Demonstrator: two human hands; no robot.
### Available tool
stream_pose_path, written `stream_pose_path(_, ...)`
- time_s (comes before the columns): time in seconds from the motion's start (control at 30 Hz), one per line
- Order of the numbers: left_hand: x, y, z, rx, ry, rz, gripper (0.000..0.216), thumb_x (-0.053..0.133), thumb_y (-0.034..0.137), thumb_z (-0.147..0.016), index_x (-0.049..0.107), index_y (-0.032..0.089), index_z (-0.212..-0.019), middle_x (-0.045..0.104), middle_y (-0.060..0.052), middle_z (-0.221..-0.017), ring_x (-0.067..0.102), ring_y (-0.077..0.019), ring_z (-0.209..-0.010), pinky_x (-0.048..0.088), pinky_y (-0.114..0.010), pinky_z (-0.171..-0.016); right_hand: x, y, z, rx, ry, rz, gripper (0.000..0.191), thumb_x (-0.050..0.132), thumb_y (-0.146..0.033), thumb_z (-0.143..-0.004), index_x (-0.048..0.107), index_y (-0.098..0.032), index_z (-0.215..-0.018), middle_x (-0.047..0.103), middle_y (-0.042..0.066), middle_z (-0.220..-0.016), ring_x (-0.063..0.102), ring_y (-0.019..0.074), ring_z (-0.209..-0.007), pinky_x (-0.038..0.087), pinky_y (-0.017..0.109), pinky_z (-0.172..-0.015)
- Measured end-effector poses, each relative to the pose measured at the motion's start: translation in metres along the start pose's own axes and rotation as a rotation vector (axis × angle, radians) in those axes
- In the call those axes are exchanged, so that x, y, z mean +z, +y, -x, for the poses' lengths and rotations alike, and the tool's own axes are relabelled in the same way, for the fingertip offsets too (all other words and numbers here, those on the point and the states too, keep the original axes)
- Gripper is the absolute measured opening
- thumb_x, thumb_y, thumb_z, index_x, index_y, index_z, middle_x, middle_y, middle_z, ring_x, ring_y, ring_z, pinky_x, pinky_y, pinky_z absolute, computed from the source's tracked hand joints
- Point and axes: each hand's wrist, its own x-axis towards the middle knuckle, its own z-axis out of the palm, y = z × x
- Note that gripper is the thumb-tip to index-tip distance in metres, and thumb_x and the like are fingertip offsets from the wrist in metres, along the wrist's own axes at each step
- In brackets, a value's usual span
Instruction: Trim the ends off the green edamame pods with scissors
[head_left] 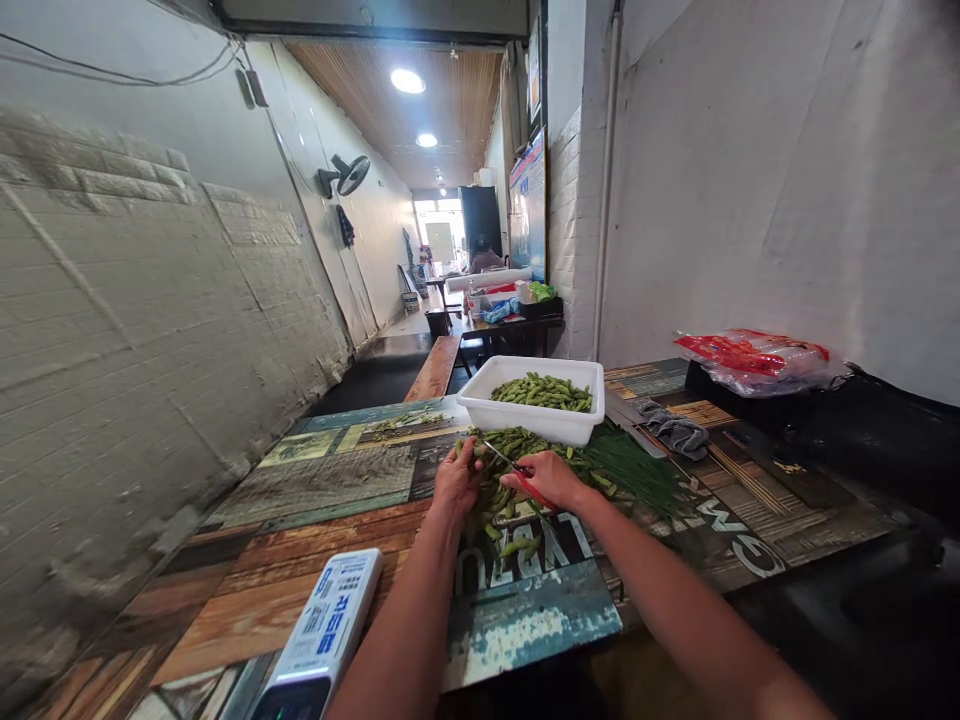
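Observation:
My left hand (459,475) pinches a green edamame pod (480,450) above the table. Closed around the red handles of a pair of scissors (534,487) is my right hand (553,478); the blades point left, their tips close to the pod. Under and between both hands lies a loose pile of edamame pods (517,440), with a few strays toward me. Just behind the pile stands a white plastic tub (577,428), with many pods heaped inside. Small green trimmings (401,425) are scattered on the table to the left of the tub.
Long green leaves (634,470) lie right of the pile. Further right are a grey cloth (671,428), thin wooden skewers (746,478) and a red-and-clear plastic package (761,358). A white box-shaped device (330,620) sits by my left forearm. Behind is another cluttered table (495,325).

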Motion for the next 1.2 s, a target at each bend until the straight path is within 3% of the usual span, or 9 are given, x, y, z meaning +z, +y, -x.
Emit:
stream_pose_path(0.13, 0.0001, -0.0015, -0.0004, -0.043, -0.062, -0.020, 0.045, 0.078, 0.039, -0.068, 0.054, 0.014, -0.096, 0.047, 0.006, -0.057, 0.026, -0.0014, -0.036, 0.010, -0.014, -0.035, -0.0007, 0.0008, -0.0008, 0.026, 0.043, 0.005, 0.045, 0.059, -0.055, -0.080, 0.057, -0.017, -0.056, 0.047, -0.004, -0.051, 0.037, 0.0093, -0.051, 0.022, 0.022, -0.050)
stream_pose_path(0.37, 0.0018, -0.0055, 0.0003, -0.045, -0.082, -0.020, 0.045, 0.079, 0.037, -0.066, 0.039, 0.018, -0.077, 0.046, 0.007, -0.055, 0.025, -0.0012, -0.035, 0.010, -0.013, -0.036, 0.0005, 0.0009, -0.0009, 0.054, 0.002, -0.007, 0.050, 0.057, -0.063, -0.078, 0.057, -0.018, -0.056, 0.047, -0.004, -0.052, 0.035, 0.0094, -0.051, 0.021, 0.022, -0.049)
stream_pose_path(0.7, 0.0016, -0.0048, 0.0024, -0.059, -0.183, -0.062, 0.047, 0.087, 0.024, -0.052, 0.058, 0.010, -0.086, 0.058, -0.002, -0.067, 0.043, -0.0043, -0.049, 0.019, -0.011, -0.036, -0.0025, 0.0002, -0.0002, 0.107, -0.012, -0.048, 0.047, 0.058, -0.059, -0.078, 0.053, -0.018, -0.055, 0.043, -0.004, -0.050, 0.036, 0.0094, -0.051, 0.022, 0.023, -0.049)
stream_pose_path(0.93, 0.0005, -0.0049, 0.0052, -0.074, -0.121, -0.171, 0.049, 0.090, 0.032, -0.046, 0.063, 0.010, -0.080, 0.057, 0.000, -0.062, 0.041, -0.0035, -0.045, 0.020, -0.013, -0.036, -0.0051, -0.0026, 0.0009, 0.118, -0.006, -0.041, 0.050, 0.057, -0.063, -0.077, 0.054, -0.018, -0.054, 0.044, -0.004, -0.050, 0.036, 0.0096, -0.050, 0.022, 0.023, -0.049)
stream_pose_path(1.2, 0.0001, -0.0050, 0.0085, -0.068, -0.185, -0.254, 0.057, 0.091, 0.039, -0.041, 0.064, 0.010, -0.082, 0.061, -0.002, -0.065, 0.044, -0.0056, -0.047, 0.023, -0.014, -0.036, -0.0061, -0.0014, 0.0011, 0.122, -0.001, -0.082, 0.049, 0.055, -0.061, -0.078, 0.054, -0.018, -0.054, 0.041, -0.004, -0.050, 0.036, 0.0098, -0.051, 0.022, 0.023, -0.049)
